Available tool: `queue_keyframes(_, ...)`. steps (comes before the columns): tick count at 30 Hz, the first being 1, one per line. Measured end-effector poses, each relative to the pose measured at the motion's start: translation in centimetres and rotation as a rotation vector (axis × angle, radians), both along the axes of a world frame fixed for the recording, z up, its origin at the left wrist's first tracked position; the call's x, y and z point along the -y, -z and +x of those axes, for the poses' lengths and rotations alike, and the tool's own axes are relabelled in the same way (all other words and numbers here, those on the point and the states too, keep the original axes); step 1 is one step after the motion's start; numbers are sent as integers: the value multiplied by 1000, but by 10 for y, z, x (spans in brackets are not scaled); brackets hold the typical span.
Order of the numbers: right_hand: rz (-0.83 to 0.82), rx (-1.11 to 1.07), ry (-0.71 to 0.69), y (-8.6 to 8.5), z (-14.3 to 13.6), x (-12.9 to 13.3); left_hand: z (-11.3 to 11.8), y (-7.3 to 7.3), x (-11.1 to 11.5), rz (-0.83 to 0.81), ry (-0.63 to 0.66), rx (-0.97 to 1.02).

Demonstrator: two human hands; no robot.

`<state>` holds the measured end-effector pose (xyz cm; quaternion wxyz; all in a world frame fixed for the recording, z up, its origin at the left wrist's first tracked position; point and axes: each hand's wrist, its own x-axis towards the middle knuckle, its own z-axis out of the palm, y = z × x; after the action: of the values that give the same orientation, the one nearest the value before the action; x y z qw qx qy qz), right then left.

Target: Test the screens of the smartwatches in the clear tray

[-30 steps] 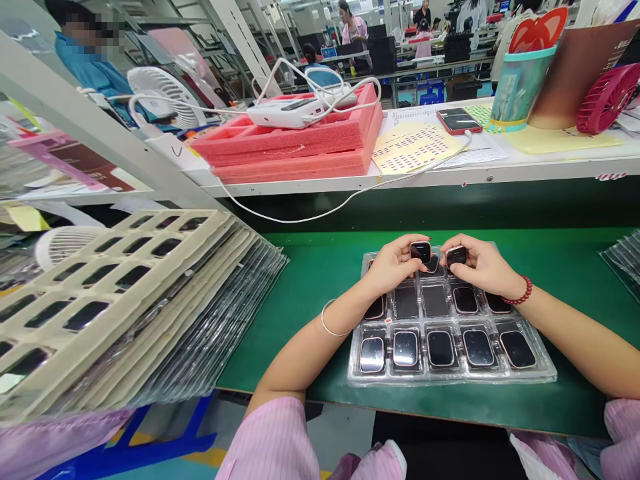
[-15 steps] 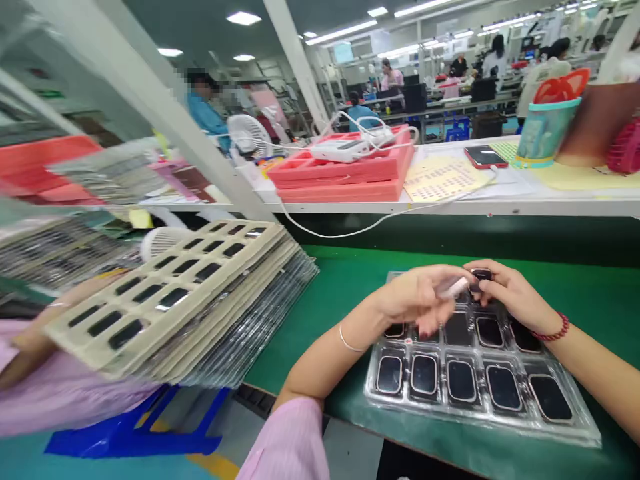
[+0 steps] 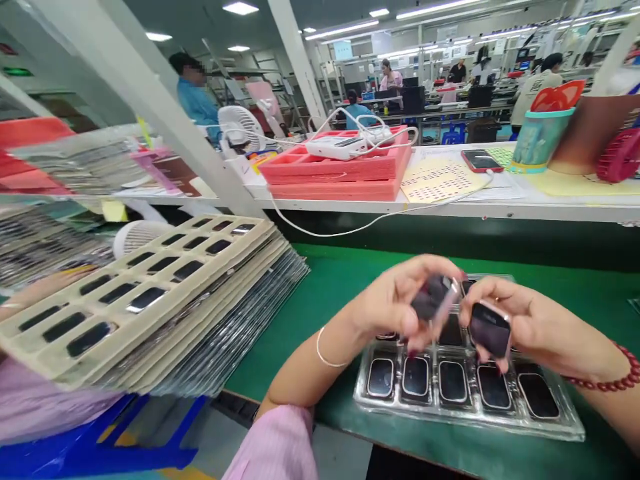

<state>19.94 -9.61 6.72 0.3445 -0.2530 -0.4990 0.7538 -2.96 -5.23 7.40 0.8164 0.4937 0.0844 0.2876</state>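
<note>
Surface (image 3: 330,293): green, with a dark vertical panel (image 3: 350,233) along its rear edge. Shelf (image 3: 550,212): white, mounted above the panel. Post (image 3: 295,60): pale, leaning, beyond the shelf. Second post (image 3: 165,100): wider, diagonal, at left. Ceiling lights (image 3: 241,8): lit; square panels at left, long strips toward the right. Floor (image 3: 343,450): grey below the surface. Stool (image 3: 454,133): blue, in the background, near rows of workbenches (image 3: 430,110). Exit-type sign (image 3: 17,71): green, upper left.

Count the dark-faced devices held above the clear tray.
2: a blurred device in the left hand and a second device in the right hand. Fingers could hide another.
</note>
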Motion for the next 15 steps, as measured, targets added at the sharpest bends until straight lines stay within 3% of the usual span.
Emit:
queue_keyframes(3,-135,-31,-119,-14,-16,22,12,23,-27,21,-263,-100)
queue_keyframes(7,-229,-38,-181,-26,-25,42,29,45,-40,-4,-277,-304)
queue_keyframes(11,-194,-15,-129,-33,-25,50,32,49,-34,64,-305,-346)
queue_keyframes(15,-114,-46,-36,-27,-18,31,30,45,-32,114,-411,-339)
